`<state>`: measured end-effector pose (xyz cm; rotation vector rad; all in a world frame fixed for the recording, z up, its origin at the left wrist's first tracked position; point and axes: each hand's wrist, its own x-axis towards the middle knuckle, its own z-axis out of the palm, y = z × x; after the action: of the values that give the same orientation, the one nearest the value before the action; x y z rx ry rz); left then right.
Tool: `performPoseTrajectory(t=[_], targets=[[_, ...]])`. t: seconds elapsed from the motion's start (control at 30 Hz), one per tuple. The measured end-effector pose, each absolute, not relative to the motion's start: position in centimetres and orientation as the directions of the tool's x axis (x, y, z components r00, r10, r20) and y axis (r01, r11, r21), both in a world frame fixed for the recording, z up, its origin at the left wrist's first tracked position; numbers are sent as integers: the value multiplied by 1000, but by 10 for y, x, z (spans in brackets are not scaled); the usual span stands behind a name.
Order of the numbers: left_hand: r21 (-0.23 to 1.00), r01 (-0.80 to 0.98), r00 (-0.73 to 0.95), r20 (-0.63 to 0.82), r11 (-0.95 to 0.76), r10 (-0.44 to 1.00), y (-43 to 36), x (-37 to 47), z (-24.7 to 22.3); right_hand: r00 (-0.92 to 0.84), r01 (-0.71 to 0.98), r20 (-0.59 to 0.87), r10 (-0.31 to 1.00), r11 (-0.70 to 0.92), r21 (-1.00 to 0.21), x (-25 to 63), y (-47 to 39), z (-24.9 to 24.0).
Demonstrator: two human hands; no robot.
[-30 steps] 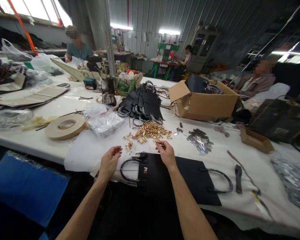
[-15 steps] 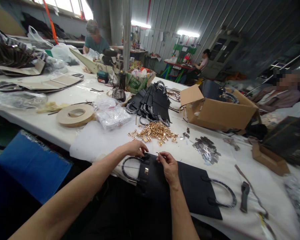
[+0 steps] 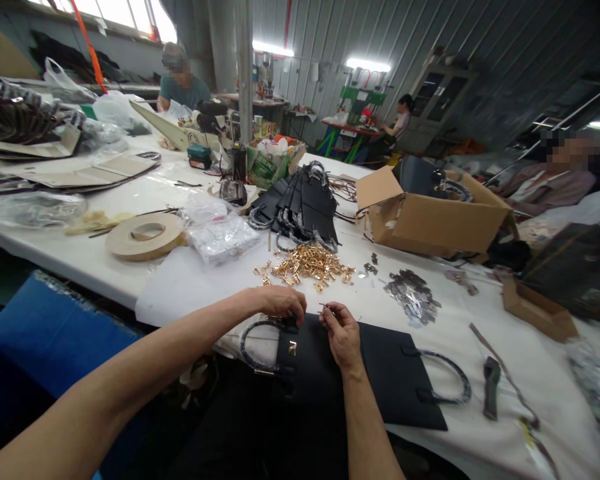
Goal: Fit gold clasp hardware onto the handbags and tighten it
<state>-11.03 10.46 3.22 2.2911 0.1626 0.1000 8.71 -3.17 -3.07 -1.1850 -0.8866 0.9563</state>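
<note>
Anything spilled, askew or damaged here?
Gold fittings and silvery plates lie loose on the white table, uncontained, a few fittings apart at left; possibly tipped out on purpose. At lower left, the blue panel has a ragged, worn-looking top edge. Nothing else stands out.

A flat black bag body (image 3: 393,373) lies along the near edge of the white-covered table (image 3: 453,320), a dark looped handle (image 3: 468,385) at each end; a small gold plate (image 3: 293,348) sits by the left one; a slim metal piece (image 3: 323,305) is held near its far edge; gold fittings (image 3: 313,262) lie heaped beyond.
</note>
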Motion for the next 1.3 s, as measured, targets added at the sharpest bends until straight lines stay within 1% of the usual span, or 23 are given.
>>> performPoseTrajectory(t=[0.13, 0.2, 0.27, 0.33, 0.4, 0.5, 0.57, 0.63, 0.77, 0.8, 0.97, 1.03, 1.1, 1.17, 1.23, 1.3], targets=[[749, 69, 997, -23, -659, 78, 109, -107, 34, 341, -171, 46, 939, 110, -979, 87, -31, -31], [746, 87, 996, -48, -660, 77, 109, -107, 35, 335, -196, 42, 941, 113, -974, 88, -31, -31], [757, 83, 995, -30, -648, 93, 108, -109, 35, 331, -195, 46, 942, 116, -974, 88, -31, -33], [777, 51, 991, 37, -627, 126, 106, -112, 34, 323, -165, 52, 945, 110, -980, 89, -31, -34], [798, 32, 977, 103, -602, 189, 103, -115, 32, 310, -132, 56, 949, 102, -986, 90, -32, -35], [836, 70, 942, 124, -544, 312, 96, -118, 28, 290, -83, 73, 954, 101, -991, 90, -34, -34], [859, 113, 918, 102, -499, 384, 92, -118, 27, 274, -38, 89, 958, 103, -994, 89, -35, -33], [871, 129, 913, 83, -473, 401, 90, -118, 27, 258, -3, 102, 961, 107, -994, 88, -36, -32], [852, 185, 956, -41, -490, 290, 96, -113, 32, 231, -3, 106, 967, 110, -994, 86, -36, -31], [844, 210, 957, -73, -493, 282, 98, -112, 33, 226, -8, 105, 969, 110, -994, 86, -36, -31], [842, 381, 865, -179, -381, 468, 102, -109, 38, 214, 4, 98, 972, 100, -995, 85, -37, -27], [845, 406, 854, -215, -349, 474, 97, -114, 38, 206, 9, 96, 974, 96, -995, 85, -38, -26], [828, 414, 859, -217, -379, 463, 88, -123, 37, 203, 11, 96, 974, 95, -995, 84, -37, -25], [784, 426, 859, -194, -451, 474, 75, -131, 35, 195, 22, 95, 976, 92, -996, 83, -37, -25], [728, 420, 858, -123, -542, 500, 61, -135, 30, 182, 39, 95, 979, 90, -995, 83, -36, -25], [697, 414, 830, -25, -585, 558, 47, -134, 23, 186, 54, 103, 977, 95, -994, 84, -36, -26]])
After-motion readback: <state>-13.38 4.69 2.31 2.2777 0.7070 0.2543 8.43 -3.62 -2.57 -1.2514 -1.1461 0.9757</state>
